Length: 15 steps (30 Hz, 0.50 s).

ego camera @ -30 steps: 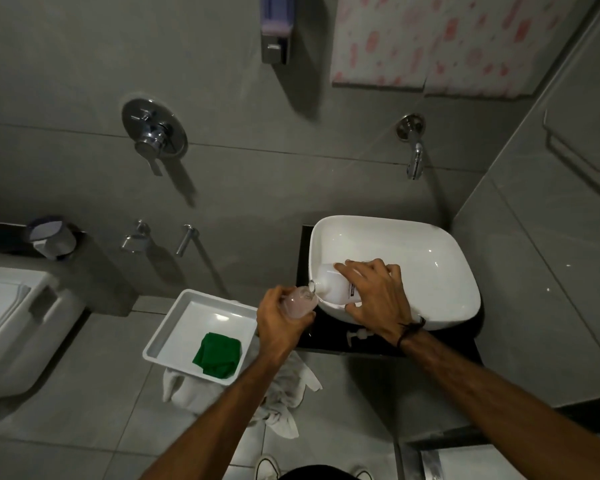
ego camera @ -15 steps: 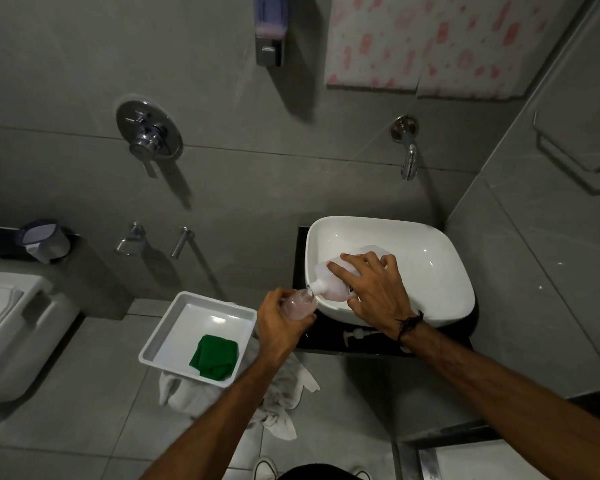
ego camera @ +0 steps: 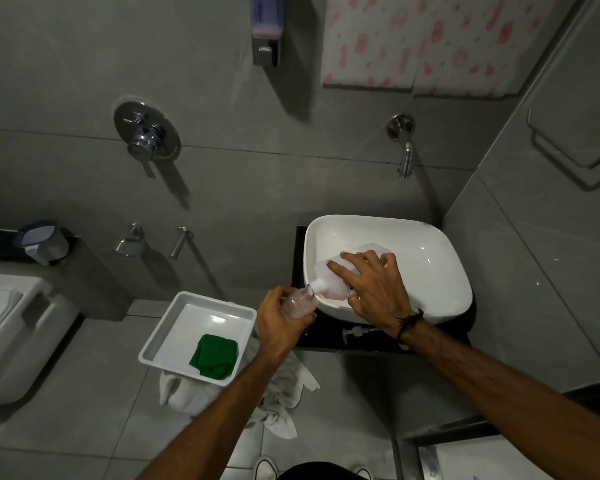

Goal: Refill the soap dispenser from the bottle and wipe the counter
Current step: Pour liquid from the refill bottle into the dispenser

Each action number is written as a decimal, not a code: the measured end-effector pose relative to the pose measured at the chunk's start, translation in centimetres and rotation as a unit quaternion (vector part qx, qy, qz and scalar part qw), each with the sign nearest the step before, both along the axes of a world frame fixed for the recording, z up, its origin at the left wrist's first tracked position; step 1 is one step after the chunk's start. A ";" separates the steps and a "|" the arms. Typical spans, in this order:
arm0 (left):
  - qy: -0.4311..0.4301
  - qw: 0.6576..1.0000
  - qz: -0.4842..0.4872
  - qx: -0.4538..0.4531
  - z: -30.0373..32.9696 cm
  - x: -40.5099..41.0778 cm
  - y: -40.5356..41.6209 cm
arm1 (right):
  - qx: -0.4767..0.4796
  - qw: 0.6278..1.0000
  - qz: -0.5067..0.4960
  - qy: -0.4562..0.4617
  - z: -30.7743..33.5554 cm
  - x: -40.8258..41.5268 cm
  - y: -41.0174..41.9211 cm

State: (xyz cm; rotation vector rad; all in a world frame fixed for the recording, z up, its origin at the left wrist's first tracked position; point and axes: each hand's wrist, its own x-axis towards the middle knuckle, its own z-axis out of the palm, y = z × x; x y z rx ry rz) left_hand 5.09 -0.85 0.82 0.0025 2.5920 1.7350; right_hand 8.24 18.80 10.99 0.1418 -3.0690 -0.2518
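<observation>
My left hand (ego camera: 280,322) grips a small clear soap dispenser (ego camera: 300,299) holding pinkish liquid, at the left edge of the white basin (ego camera: 440,271). My right hand (ego camera: 374,289) holds a larger translucent refill bottle (ego camera: 329,282) tilted over the basin rim, its white neck touching the dispenser's mouth. The dispenser's white pump head (ego camera: 355,332) lies on the black counter (ego camera: 323,337) in front of the basin. A folded green cloth (ego camera: 215,356) rests in a white tray (ego camera: 174,327) to the left.
A white towel (ego camera: 281,393) hangs under the tray. A wall tap (ego camera: 406,157) juts above the basin. A wall-mounted dispenser (ego camera: 265,29) is higher up, a shower mixer (ego camera: 146,136) at left, and a toilet (ego camera: 11,327) at far left.
The refill bottle has been tipped up more steeply, its base lifted over the basin. My left hand and the dispenser stay in place.
</observation>
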 end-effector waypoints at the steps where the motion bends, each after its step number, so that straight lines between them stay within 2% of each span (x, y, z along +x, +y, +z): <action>1: 0.001 1.000 0.001 -0.001 0.0 0.0 0.0 | 0.002 1.000 0.000 0.000 0.1 0.0 0.0; 15: 0.000 1.000 0.000 0.009 -0.2 -0.2 0.2 | 0.003 1.000 0.000 0.000 -0.1 0.0 0.2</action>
